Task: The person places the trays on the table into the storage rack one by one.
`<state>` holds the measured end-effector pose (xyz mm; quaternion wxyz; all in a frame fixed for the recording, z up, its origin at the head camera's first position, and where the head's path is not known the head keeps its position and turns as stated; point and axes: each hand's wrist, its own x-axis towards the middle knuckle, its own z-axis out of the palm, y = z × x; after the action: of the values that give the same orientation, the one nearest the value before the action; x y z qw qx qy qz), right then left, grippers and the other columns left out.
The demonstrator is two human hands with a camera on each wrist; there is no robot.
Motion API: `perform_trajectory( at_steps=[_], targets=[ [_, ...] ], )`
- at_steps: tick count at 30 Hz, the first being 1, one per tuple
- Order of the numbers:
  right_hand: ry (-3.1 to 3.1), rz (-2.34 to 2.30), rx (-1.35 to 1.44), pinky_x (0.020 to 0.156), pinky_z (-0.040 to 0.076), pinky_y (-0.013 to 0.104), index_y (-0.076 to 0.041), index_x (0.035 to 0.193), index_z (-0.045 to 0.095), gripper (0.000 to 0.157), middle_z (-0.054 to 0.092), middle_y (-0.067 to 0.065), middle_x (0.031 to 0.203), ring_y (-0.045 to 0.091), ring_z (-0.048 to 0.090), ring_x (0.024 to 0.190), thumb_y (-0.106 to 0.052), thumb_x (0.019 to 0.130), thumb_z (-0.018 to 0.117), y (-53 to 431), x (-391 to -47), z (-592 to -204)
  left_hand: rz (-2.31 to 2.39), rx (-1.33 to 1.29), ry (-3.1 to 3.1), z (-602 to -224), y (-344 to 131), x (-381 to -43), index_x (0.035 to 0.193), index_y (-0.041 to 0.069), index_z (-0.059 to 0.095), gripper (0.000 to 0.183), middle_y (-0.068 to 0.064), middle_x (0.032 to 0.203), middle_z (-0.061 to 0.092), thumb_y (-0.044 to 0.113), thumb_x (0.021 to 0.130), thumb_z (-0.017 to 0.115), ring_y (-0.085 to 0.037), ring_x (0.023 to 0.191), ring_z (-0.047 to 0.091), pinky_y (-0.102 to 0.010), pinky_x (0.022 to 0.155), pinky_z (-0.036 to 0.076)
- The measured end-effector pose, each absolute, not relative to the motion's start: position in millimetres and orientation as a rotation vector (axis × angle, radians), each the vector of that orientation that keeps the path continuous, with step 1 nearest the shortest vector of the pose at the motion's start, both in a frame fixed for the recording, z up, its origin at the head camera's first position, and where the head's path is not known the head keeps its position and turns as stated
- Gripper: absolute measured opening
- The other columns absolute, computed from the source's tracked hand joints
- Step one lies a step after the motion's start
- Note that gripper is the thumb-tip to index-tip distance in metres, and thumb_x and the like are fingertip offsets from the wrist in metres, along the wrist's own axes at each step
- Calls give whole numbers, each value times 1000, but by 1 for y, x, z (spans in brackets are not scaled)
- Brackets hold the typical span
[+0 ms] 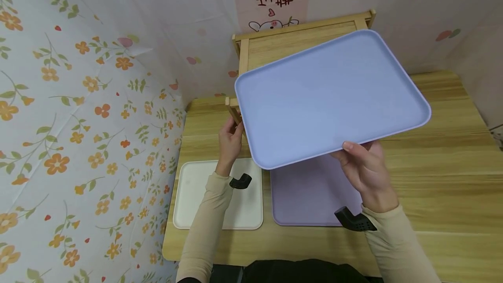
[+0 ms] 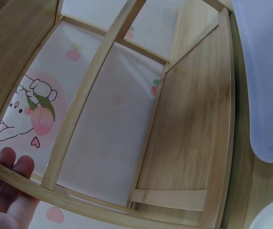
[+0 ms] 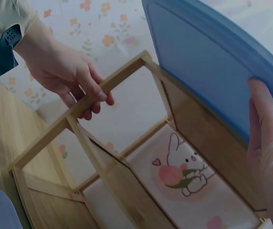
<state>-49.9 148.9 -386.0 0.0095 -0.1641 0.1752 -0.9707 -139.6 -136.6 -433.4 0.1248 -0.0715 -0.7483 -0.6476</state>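
Note:
A light blue rectangular tray [image 1: 330,99] is held tilted by my right hand [image 1: 369,174], thumb over its near rim and fingers beneath. In the head view it covers much of a wooden shelf rack [image 1: 302,40]. The right wrist view shows the tray [image 3: 207,62] close over the rack's top board. My left hand [image 1: 229,145] grips a side rail of the rack at its left end. In the left wrist view its fingers [image 2: 24,167] curl round that rail [image 2: 79,200], with the rack's boards and crossbars beyond.
On the wooden table [image 1: 436,178], a white tray [image 1: 247,206] lies at the front left, partly under my left forearm. Right of it lies a purple tray [image 1: 310,200], partly hidden by the blue one. Patterned cloth [image 1: 90,143] hangs at the left and back.

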Motion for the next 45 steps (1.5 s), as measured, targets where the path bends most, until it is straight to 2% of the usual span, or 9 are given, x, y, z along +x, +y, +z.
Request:
perform_trajectory(
  at_steps=[5,13,27,32,39,43,45],
  targets=[
    [582,-3045,-478,87,55,47,6,122,43,44,59,23,120,35,64,108,27,86,28,141,-54,-384,-1872,-213,-2158,-453,-141,-148,120,-13,59,28,-30,108,62,-7,94,51,-4,91,60,-18,77,52],
    [716,-3075,-305,89,54,44,4,123,42,48,59,18,118,30,65,106,30,84,34,131,-58,-379,-1932,-222,-2148,-437,-138,-140,118,-17,58,27,-36,106,60,-9,94,49,-3,85,61,-17,75,52],
    [1036,-3064,-124,76,59,35,-1,118,46,42,62,11,104,20,68,87,24,85,51,117,-72,-368,-1887,-227,-2176,-424,-134,-135,115,-19,58,26,-37,105,59,-10,91,53,1,91,59,-18,82,48],
    [1128,-3060,-43,72,59,34,0,115,49,36,63,9,94,18,67,77,20,85,55,113,-76,-366,-1868,-200,-2203,-424,-135,-134,118,-17,58,28,-35,111,61,-7,93,52,-1,92,58,-17,81,48],
    [1566,-2905,118,57,58,33,-3,102,55,19,66,4,82,17,70,62,8,88,62,115,-76,-365,-1856,-191,-2219,-423,-135,-132,120,-16,58,28,-34,114,61,-5,95,52,-1,91,58,-16,80,49],
    [1843,-2731,112,57,58,32,-1,91,62,5,68,2,76,15,68,59,0,89,66,122,-73,-366,-1857,-195,-2210,-424,-135,-132,120,-16,58,28,-35,114,61,-5,95,52,-1,91,58,-16,80,48],
    [1970,-2644,84,59,58,30,0,85,64,6,69,2,73,14,68,58,-3,89,67,126,-70,-366,-1853,-196,-2209,-424,-135,-132,120,-16,58,28,-35,113,61,-5,95,52,-1,90,58,-16,80,48]
  ],
)
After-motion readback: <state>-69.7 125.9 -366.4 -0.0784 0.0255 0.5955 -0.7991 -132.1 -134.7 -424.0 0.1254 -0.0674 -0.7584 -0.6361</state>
